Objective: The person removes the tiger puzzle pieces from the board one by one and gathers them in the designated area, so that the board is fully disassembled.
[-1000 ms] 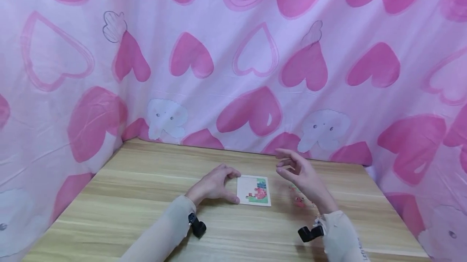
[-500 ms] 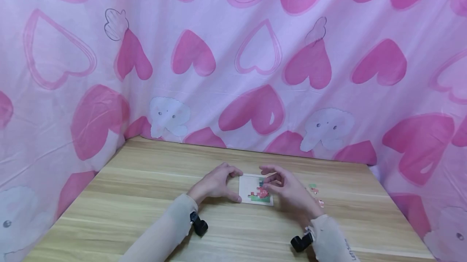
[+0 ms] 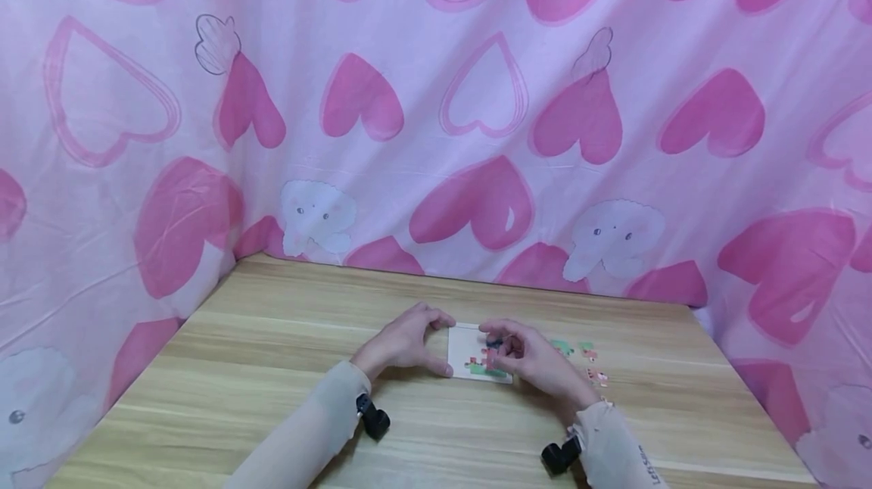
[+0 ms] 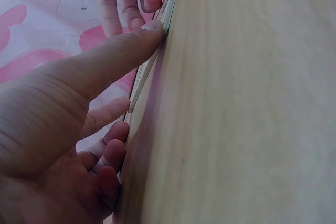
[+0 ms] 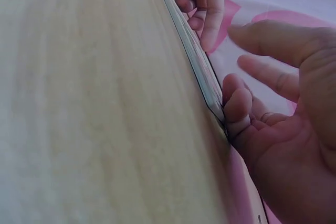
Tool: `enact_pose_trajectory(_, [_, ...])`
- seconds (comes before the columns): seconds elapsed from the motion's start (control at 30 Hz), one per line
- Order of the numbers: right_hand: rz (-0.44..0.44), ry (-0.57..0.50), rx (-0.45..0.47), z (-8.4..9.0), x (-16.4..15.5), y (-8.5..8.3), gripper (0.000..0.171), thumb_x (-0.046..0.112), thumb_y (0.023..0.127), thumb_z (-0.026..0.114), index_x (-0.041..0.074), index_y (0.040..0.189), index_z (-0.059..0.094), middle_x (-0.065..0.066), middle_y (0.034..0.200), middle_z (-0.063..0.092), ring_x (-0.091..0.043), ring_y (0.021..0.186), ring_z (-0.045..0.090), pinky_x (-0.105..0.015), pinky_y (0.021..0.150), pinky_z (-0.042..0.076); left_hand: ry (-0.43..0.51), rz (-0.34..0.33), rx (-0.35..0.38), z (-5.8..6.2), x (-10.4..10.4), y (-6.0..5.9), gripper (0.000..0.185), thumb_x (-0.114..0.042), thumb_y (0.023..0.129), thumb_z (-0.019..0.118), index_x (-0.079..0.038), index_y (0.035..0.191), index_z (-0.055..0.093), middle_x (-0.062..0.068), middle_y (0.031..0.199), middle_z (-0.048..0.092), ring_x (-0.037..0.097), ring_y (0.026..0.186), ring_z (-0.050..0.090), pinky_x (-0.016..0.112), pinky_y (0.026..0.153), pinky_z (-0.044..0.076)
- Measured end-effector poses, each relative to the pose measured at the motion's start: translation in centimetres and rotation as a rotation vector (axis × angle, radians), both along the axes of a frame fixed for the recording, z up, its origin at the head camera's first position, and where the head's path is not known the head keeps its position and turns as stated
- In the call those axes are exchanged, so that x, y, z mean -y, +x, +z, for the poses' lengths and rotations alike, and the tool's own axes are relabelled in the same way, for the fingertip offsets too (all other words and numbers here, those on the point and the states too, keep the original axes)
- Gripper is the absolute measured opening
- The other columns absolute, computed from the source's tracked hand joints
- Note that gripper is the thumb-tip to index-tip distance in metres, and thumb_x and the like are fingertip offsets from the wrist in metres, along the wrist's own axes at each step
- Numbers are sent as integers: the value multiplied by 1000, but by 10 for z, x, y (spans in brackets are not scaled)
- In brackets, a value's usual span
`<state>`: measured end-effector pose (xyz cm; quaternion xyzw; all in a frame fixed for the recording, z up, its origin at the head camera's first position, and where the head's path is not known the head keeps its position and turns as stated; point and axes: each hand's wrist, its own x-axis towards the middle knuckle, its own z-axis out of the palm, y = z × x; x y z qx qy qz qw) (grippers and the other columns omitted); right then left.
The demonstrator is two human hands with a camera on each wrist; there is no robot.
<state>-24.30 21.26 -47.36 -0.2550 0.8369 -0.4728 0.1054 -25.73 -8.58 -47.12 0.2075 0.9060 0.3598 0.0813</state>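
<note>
A small white jigsaw board [image 3: 460,345] lies on the table, partly filled at its right with green and red pieces [image 3: 477,368]. My left hand [image 3: 402,341] holds its left side, thumb at the near corner and index finger at the far one. Over the filled part rests my right hand [image 3: 538,364], hiding some of it. In the right wrist view, its thumb and index finger stand apart with nothing seen between them, while other fingers bend close to the edge of the board [image 5: 191,53].
Several loose jigsaw pieces [image 3: 594,378] lie on the wooden table [image 3: 306,315] to the right of the board. Pink heart-patterned cloth [image 3: 381,194] hangs behind and at both sides. Each wrist carries a black camera [image 3: 373,419].
My right hand has come down and left from above the table onto the board's right part, uncovering loose pieces. The left hand keeps its hold on the board.
</note>
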Motion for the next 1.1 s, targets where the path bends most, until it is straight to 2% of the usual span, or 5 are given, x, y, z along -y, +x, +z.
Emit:
enact_pose_trajectory(0.23, [-3,18,64,-5,0,0,53,20,98,88,11,146,68,-12,121,65,-22,101,58,-22,82,51,7,3,4,0,-1,-1,85,-45,71,107,-26,146,70,-1,132,61,21,124,59,49,116,49])
enact_pose_trajectory(0.37, [22,68,26,-8,0,1,48,25,97,90,15,140,72,-10,120,60,-21,99,55,-23,80,49,10,1,1,-1,0,-1,86,-45,71,107,-25,146,70,-1,131,61,21,124,59,49,116,49])
enact_pose_trajectory(0.6, [36,143,-21,-6,1,2,41,30,94,92,25,132,77,-5,120,57,-21,104,52,-27,86,46,13,-12,-17,-2,2,1,86,-43,71,108,-21,146,70,2,130,62,22,123,60,51,115,50])
enact_pose_trajectory(0.8, [45,153,-41,-6,2,2,33,30,95,92,30,125,80,-3,118,59,-20,102,52,-27,85,46,28,-17,-16,-2,1,1,87,-42,72,108,-18,146,70,4,130,62,23,123,60,51,115,50])
enact_pose_trajectory(1.1, [52,144,-61,-8,2,1,32,27,95,92,31,122,76,-2,117,61,-21,103,54,-28,86,46,20,-15,-17,-2,0,0,87,-42,72,107,-20,146,70,1,130,61,21,122,59,49,115,50])
